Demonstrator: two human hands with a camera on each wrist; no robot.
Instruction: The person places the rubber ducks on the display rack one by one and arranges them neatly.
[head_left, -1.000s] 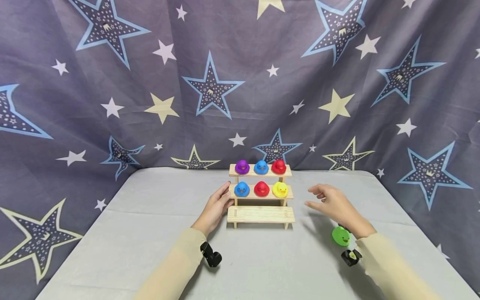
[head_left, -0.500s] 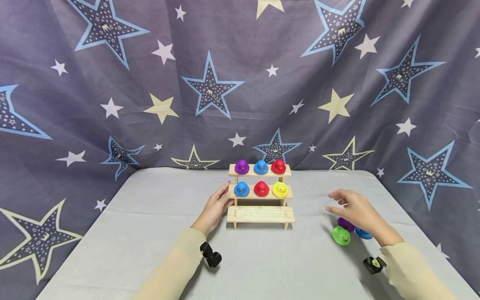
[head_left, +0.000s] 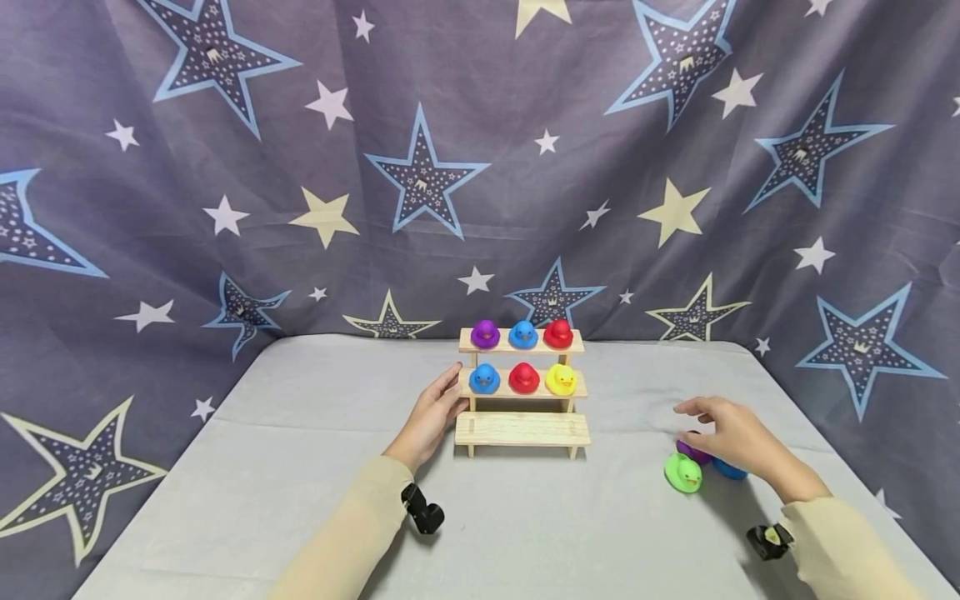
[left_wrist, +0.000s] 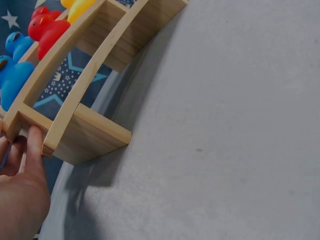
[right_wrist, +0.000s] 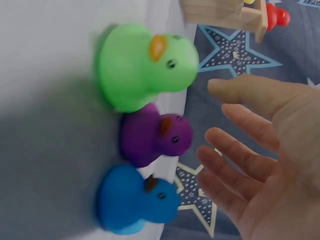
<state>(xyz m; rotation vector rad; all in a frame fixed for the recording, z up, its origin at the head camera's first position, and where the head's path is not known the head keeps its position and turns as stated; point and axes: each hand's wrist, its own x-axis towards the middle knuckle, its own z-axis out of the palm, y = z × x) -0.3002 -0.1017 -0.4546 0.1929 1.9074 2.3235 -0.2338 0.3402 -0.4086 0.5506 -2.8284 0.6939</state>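
Note:
A three-tier wooden stand (head_left: 522,429) bears rubber ducks on its upper two tiers, while the lowest tier is bare. My left hand (head_left: 429,419) grips the stand's left end at the middle tier; in the left wrist view its fingers (left_wrist: 35,150) curl at the end of a shelf. My right hand (head_left: 738,435) hovers over loose ducks on the table, fingers spread and nothing in them. Beneath and around it sit a purple duck (right_wrist: 156,136), a green duck (right_wrist: 145,67) and a blue duck (right_wrist: 135,200). The hand partly covers the purple and blue ones in the head view.
On the top tier are a purple duck (head_left: 485,334), a blue duck (head_left: 523,334) and a red duck (head_left: 558,333). The middle tier carries a blue duck (head_left: 484,379), a red duck (head_left: 524,378) and a yellow duck (head_left: 561,379). A starry curtain (head_left: 480,192) hangs behind the table.
My right hand has moved rightward and down from beside the stand to over the loose ducks, uncovering the purple and blue ones. My left hand has stayed on the stand.

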